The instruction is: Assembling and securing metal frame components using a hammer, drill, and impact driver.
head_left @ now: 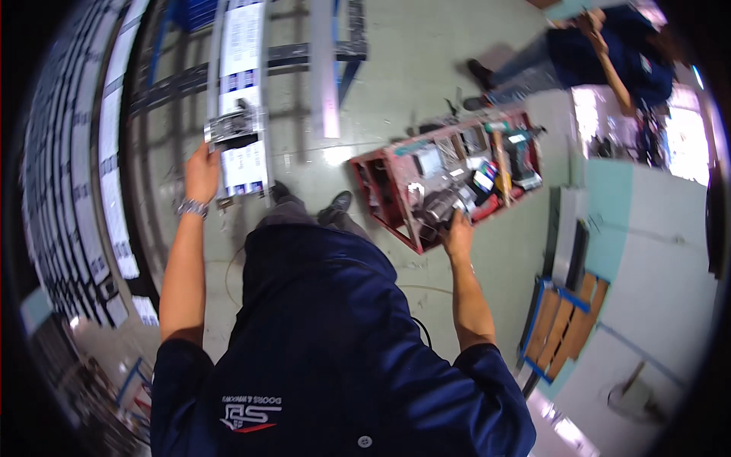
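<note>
My left hand (202, 177) is at the left edge of a long aluminium profile (245, 46) covered in printed white film. Its fingers close on the near corner of a shiny metal jig (234, 126) lying across that profile. To the right, my right hand (458, 236) is at the near side of a red tool cart (396, 156). Its fingers are wrapped round the end of a grey power tool (438, 206), which looks like a drill or router; blur hides the exact kind. A hammer (502, 164) with a yellowish handle lies farther along the cart's top.
A dark metal stand (289, 55) supports the profile, with another bare profile (324, 68) beside it. Several film-covered profiles (84, 160) fill the left side. A co-worker (609, 57) stands at the far right. A slatted wooden pallet (567, 324) leans at the right wall.
</note>
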`<action>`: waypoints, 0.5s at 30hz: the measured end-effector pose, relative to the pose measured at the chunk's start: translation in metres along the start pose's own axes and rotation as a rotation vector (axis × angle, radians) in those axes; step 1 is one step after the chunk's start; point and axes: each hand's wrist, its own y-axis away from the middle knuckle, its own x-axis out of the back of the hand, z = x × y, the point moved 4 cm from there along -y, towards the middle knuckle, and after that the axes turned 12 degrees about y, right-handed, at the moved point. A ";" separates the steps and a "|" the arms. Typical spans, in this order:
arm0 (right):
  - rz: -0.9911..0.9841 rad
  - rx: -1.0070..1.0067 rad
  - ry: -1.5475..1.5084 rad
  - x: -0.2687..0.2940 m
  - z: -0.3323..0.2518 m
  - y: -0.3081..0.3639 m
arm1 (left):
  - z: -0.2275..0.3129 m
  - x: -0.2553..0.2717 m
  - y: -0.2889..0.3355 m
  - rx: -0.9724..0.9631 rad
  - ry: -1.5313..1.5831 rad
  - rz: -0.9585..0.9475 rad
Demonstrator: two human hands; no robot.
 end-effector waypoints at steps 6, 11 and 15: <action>0.061 -0.057 0.035 -0.040 0.022 -0.017 | 0.002 -0.006 0.002 0.019 0.055 -0.001; 0.133 -0.131 0.010 -0.016 -0.012 -0.036 | 0.006 0.000 0.002 0.150 0.089 -0.057; 0.201 0.028 -0.462 0.063 -0.110 -0.062 | 0.017 0.005 0.002 0.151 0.157 -0.105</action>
